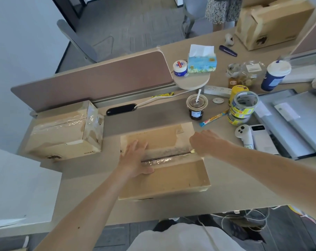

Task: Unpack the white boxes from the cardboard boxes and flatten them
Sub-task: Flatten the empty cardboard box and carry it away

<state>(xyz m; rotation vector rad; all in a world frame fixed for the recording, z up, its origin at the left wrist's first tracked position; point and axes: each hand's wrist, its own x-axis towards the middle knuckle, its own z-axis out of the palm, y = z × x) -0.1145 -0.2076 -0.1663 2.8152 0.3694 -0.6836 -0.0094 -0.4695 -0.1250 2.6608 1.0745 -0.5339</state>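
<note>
A cardboard box (173, 178) lies flat on the desk in front of me, its top seam covered with clear tape that is slit along the middle. My left hand (135, 160) rests flat and spread on the left part of the lid. My right hand (202, 142) is closed at the right end of the seam, holding a small pale object whose tip shows at the tape; I cannot tell what it is. A second taped cardboard box (63, 131) stands to the left. No white box is visible.
A third cardboard box (269, 26) sits at the far right. An iced drink cup (196, 107), tape rolls (242, 109), tissue box (202, 62), blue cup (274, 75), white controller (244, 134) and a laptop (294, 124) crowd the right side. A person stands beyond the desk.
</note>
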